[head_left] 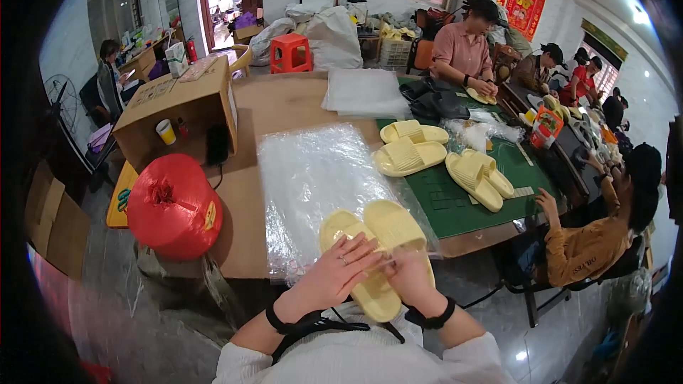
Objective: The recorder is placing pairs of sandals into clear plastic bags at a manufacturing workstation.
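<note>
A pair of pale yellow slide slippers is in front of me at the table's near edge, overlapping a stack of clear plastic bags. My left hand lies flat across the left slipper, fingers stretched out. Over the right slipper, my right hand is closed with its fingers curled; they are slightly blurred, and what they pinch is hidden. A second pair of yellow slippers rests beyond the bags. Right of it, a third pair sits on the green cutting mat.
At left stand a red roll of plastic twine and an open cardboard box holding a yellow cup. More plastic sheets lie at the back, beside black slippers. A co-worker handles a slipper across the table; another sits at right.
</note>
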Demonstrator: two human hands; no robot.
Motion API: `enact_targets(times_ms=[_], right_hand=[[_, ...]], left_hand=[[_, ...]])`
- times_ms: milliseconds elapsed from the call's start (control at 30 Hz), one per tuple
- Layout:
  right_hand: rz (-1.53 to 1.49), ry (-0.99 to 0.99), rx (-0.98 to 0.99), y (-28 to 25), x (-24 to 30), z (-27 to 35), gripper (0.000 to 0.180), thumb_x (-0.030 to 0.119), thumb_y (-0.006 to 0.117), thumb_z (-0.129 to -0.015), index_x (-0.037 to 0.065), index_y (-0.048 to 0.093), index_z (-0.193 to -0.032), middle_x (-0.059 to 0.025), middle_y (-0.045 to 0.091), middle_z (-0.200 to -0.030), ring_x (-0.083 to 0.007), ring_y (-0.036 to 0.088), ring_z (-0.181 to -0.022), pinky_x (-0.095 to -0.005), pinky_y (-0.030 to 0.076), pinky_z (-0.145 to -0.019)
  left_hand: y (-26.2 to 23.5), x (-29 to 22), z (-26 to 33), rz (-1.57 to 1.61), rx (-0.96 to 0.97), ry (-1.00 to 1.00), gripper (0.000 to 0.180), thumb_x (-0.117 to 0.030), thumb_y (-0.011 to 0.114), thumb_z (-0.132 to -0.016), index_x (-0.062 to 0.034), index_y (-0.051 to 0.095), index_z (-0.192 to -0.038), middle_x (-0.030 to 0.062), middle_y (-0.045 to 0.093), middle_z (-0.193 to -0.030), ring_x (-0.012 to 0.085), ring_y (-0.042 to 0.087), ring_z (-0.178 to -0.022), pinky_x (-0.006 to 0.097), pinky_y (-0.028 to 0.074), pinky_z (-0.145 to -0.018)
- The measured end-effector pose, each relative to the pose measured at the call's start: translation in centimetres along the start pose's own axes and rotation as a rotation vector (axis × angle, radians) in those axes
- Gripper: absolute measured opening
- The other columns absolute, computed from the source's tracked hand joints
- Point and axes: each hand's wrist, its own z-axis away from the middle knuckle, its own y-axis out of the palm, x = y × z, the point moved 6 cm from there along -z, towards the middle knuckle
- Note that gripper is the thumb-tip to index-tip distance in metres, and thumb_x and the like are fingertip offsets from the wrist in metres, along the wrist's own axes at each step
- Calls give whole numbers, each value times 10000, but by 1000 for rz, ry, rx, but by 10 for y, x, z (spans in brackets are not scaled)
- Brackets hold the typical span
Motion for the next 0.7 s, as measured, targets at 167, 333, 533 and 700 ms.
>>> enact_targets(times_ms=[167, 333, 533, 700], right_hand=[[-174, -58, -24, 30, 2, -52, 197, 159, 661, -831, -1, 557, -877, -236, 614, -855, -433, 619, -822, -497, 479, -711], [-143, 271, 219, 70, 3, -134, 268, 210, 641, -893, -29, 554, -977, -266, 610, -1006, -454, 589, -953, -499, 468, -804], [-311, 14, -195, 75, 17, -115, 438, 217, 706, -872, -26, 529, -1190, -234, 594, -1054, -392, 581, -959, -470, 478, -814], [-422, -136, 31, 37, 30, -24, 311, 182, 735, -853, 6, 648, -1094, -145, 642, -929, -261, 615, -805, -342, 508, -735]], left_hand=[[-14, -11, 1, 141, 43, 48, 440, -140, 478, -993, -81, 487, -1429, 81, 416, -1529, 307, 322, -1448, 496, 205, -1195], [-30, -21, 11, 196, 139, 15, 409, -136, 486, -988, -81, 527, -1391, 88, 435, -1515, 310, 339, -1439, 503, 217, -1188], [-49, 7, 37, 26, 53, -122, 395, -112, 567, -924, -86, 600, -1316, 102, 515, -1449, 336, 383, -1410, 487, 267, -1167], [-75, 32, 76, 83, -308, -338, 397, -120, 664, -843, -40, 637, -1230, 167, 602, -1298, 326, 553, -1221, 424, 423, -1027]])
